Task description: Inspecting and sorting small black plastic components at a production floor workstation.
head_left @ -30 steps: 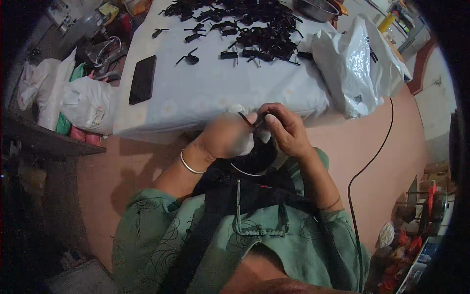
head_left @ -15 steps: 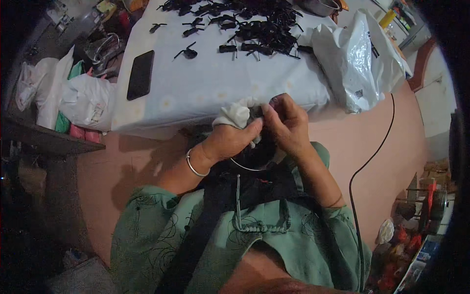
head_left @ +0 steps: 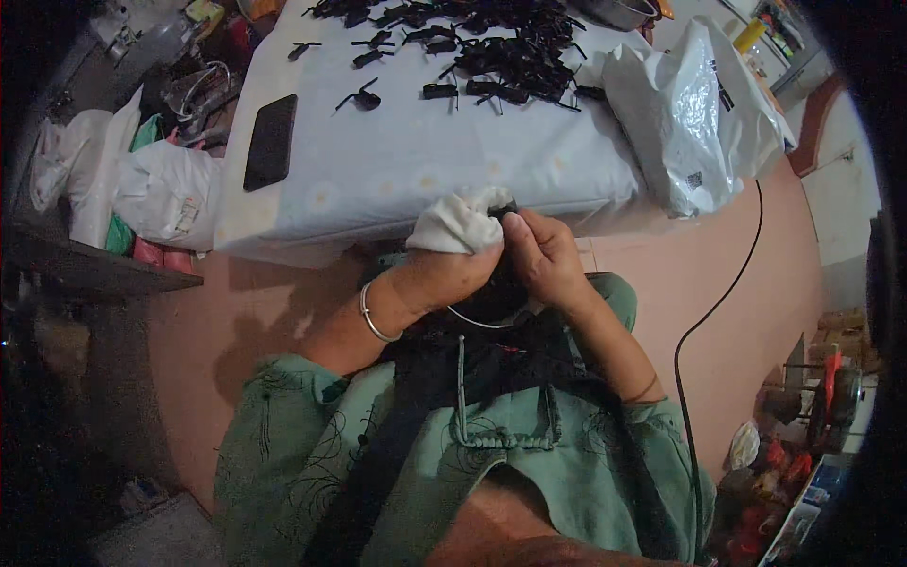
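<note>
Just in front of the table edge, my left hand (head_left: pixel 452 281) is closed around a bunched white cloth (head_left: pixel 455 225), which bulges out above its fingers. My right hand (head_left: pixel 548 265) meets it at the cloth's right end, thumb and fingers pinched together. Between the hands a bit of a small black piece (head_left: pixel 506 209) shows against the cloth; most of it is hidden by fingers and fabric. On the table beyond lies a heap of small black parts (head_left: pixel 510 61) with thin stems, several of them scattered singly toward the left.
A pale cloth (head_left: pixel 378 151) covers the table. On its left lies a dark phone (head_left: pixel 271 142); at its right edge slumps a white plastic bag (head_left: pixel 675 123). A metal bowl (head_left: pixel 619 13) sits far right. A black cable (head_left: pixel 690 331) hangs at my right. Wrapped bags (head_left: pixel 165 194) fill a left shelf.
My right hand has moved slightly down and left, and its raised fingers have curled in against the cloth. The white cloth has spread wider over my left hand.
</note>
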A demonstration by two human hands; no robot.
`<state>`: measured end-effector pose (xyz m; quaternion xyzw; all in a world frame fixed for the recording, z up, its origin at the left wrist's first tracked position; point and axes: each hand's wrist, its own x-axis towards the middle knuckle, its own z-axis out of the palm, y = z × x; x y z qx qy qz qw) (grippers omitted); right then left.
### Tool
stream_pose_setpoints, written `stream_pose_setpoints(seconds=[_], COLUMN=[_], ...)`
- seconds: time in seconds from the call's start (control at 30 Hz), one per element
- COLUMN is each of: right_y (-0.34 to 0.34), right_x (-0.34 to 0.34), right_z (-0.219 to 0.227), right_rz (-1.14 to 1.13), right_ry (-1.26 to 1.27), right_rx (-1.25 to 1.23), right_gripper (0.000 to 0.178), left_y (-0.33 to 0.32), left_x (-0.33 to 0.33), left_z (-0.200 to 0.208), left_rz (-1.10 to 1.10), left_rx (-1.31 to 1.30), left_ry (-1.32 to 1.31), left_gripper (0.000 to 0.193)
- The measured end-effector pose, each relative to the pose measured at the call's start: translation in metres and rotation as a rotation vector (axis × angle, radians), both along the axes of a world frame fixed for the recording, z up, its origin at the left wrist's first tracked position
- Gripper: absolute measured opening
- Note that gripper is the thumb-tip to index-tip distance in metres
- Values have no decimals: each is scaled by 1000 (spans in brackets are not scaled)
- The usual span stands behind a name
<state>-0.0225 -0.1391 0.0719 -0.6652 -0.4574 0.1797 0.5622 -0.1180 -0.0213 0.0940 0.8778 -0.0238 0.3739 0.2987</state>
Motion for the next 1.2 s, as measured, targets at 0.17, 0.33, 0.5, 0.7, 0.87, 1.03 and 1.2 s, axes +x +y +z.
stream_pose_setpoints(seconds=[0.17, 0.33, 0.5, 0.7, 0.87, 1.03, 1.2], right_y=[-12, -13, -13, -15, -13, -7, -4], right_x=[3, 3, 1, -2, -3, -1, -4], right_z=[25, 20, 22, 24, 21, 17, 3], right_rz=[46, 68, 70, 87, 50, 30, 42], right_ry=[41, -68, -97, -33, -22, -87, -22], right_rx=[-10, 42, -12, -19, 6, -16, 14], right_gripper=[22, 21, 23, 24, 24, 23, 24], left_y=[1, 4, 2, 3, 2, -4, -6], left_x=[-11, -10, -14, -14, -12, -9, -10], left_z=[10, 4, 7, 7, -1, -4, 4], left_rz=[-150, -297, -290, -279, -297, -131, -26], left_rx=[-825, -871, -903, -889, -881, -652, -151], left_ry=[327, 305, 303, 316, 262, 237, 105], left_gripper=[16, 20, 20, 22, 21, 20, 10])
